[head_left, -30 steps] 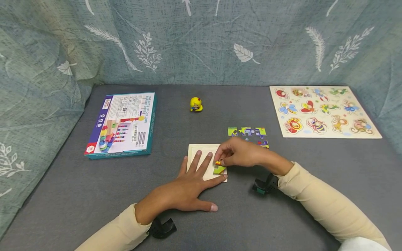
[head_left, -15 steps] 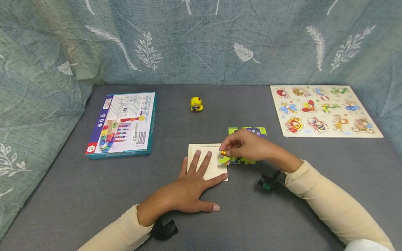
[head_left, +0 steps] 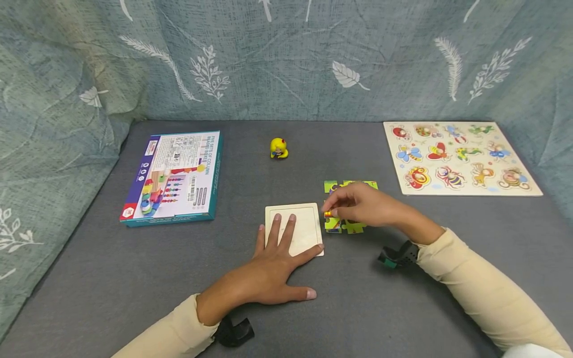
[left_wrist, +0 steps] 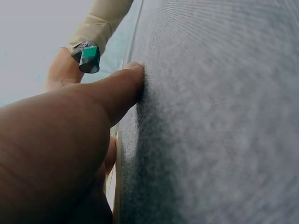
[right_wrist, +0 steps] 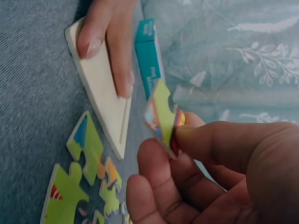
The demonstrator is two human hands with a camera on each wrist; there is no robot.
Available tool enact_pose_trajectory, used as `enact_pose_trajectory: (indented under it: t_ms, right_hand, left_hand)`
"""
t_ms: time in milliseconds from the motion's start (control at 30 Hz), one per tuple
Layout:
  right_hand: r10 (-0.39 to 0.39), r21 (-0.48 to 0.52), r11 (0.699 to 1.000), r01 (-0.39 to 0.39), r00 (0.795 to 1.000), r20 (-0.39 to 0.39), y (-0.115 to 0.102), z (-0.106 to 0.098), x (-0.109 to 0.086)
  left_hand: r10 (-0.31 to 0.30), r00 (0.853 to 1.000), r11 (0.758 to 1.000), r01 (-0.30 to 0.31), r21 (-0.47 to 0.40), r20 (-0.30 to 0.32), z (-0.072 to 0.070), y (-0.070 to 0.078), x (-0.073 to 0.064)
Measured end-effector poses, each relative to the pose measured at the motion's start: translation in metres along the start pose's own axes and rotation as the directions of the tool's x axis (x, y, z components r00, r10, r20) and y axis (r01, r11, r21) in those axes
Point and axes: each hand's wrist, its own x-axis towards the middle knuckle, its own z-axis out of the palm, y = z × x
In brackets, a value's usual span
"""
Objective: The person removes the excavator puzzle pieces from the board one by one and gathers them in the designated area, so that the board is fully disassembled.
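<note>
My left hand (head_left: 270,278) lies with spread, straight fingers on a small square wooden puzzle tray (head_left: 308,223), its bare pale base showing. The thumb is off to the near side, close to the table in the left wrist view. My right hand (head_left: 369,205) is just right of the tray, pinching a puzzle piece (right_wrist: 162,114) between thumb and fingers. That piece is mostly lime green with a red and yellow edge, and stands tilted in the right wrist view. Several loose puzzle pieces (head_left: 354,228) lie on the table below this hand, which partly hides them.
A boxed bead set (head_left: 174,174) lies at the left. Toward the back middle sits a small yellow toy figure (head_left: 279,148). A wooden board with insect pictures (head_left: 461,159) is at the back right, before a blue-green leaf-print curtain (head_left: 286,59).
My right hand has carried the pinched piece from over the tray rightward, out above the loose pieces. The left hand stays on the tray, which has shifted slightly left.
</note>
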Motion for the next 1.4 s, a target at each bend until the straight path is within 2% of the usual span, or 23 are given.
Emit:
enact_pose_trajectory:
  t_ms: [133,700,933,1400]
  right_hand:
    - [0.021,0.016,1.0,-0.021,1.0,0.003,0.001,-0.003,-0.003]
    - [-0.031,0.008,0.999,0.031,0.999,-0.012,0.01,-0.011,-0.011]
    - [-0.021,0.018,1.0,0.022,0.999,-0.026,0.014,-0.016,-0.018]
    - [-0.012,-0.005,1.0,0.011,1.0,-0.027,0.023,-0.027,-0.031]
  left_hand:
    - [-0.005,1.0,1.0,0.005,0.008,0.014,-0.001,-0.001,0.001]
    - [-0.012,1.0,1.0,0.011,0.029,0.029,-0.001,-0.001,0.002]
    - [-0.024,0.999,0.999,0.022,0.035,0.044,-0.002,-0.001,0.003]
    - [-0.002,1.0,0.999,0.002,0.037,0.022,-0.002,0.001,0.0]
